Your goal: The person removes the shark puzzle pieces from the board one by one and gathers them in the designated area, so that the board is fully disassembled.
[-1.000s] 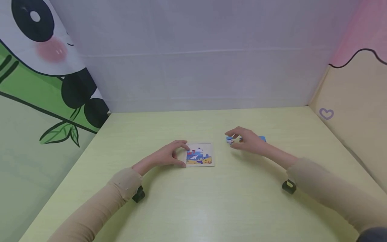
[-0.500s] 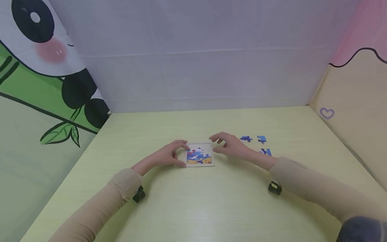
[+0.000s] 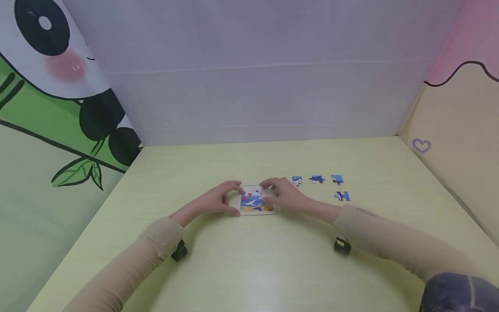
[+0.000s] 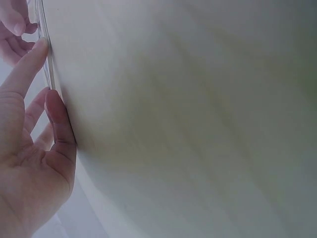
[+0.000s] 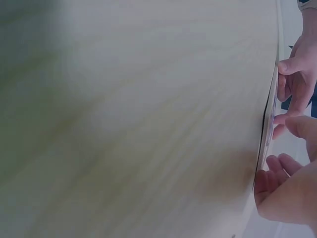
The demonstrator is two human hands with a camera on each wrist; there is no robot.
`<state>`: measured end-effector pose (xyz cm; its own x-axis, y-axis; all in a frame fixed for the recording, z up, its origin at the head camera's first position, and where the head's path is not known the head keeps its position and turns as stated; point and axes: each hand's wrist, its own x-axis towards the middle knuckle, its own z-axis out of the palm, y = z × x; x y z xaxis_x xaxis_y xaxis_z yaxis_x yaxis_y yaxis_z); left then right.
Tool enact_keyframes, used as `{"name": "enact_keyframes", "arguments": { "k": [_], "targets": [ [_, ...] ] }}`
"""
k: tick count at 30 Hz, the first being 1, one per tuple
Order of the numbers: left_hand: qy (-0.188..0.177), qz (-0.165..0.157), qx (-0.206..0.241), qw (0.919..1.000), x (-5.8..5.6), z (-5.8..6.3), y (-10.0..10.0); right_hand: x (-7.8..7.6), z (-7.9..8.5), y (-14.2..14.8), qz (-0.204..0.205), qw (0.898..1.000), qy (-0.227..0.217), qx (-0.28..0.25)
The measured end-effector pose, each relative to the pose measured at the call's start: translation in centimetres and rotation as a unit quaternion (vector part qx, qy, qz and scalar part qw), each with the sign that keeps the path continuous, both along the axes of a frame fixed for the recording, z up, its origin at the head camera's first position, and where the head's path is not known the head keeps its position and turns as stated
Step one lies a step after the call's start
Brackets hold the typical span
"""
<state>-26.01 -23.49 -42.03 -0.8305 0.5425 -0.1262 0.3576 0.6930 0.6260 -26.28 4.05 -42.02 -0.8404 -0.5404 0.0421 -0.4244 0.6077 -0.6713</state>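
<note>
A small jigsaw tray [image 3: 249, 188] with a pale rim lies on the table, partly filled with a picture of blue sea and yellow sand. My left hand [image 3: 214, 198] holds its left side, index fingertip near the upper corner and thumb at the lower one. In the left wrist view, the left thumb [image 4: 58, 111] rests against the tray's edge. My right hand [image 3: 286, 194] is over the tray's right side, fingers bent and spread from the thumb, covering part of the picture. No piece shows between them. In the right wrist view, the right hand [image 5: 292, 183] is close to the tray's edge.
Several loose puzzle pieces lie right of the tray: a blue-and-white piece [image 3: 297, 180], a dark blue piece [image 3: 317, 179], a light blue piece [image 3: 337, 179] and a patterned piece [image 3: 342, 196]. A grey cloth wall [image 3: 249, 104] stands behind the table [image 3: 241, 260], with printed panels at both sides.
My right hand has moved left from the loose pieces to the tray's right side, uncovering the pieces it hid. The left hand and the tray have stayed in place.
</note>
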Motion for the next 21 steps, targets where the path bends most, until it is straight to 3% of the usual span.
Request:
{"name": "enact_keyframes", "arguments": {
  "k": [21],
  "targets": [
    [0.003,-0.006,0.0,1.0,0.0,-0.1,0.0,0.2,0.0,-2.0,-0.014,1.0,-0.005,0.02]
  ]
}}
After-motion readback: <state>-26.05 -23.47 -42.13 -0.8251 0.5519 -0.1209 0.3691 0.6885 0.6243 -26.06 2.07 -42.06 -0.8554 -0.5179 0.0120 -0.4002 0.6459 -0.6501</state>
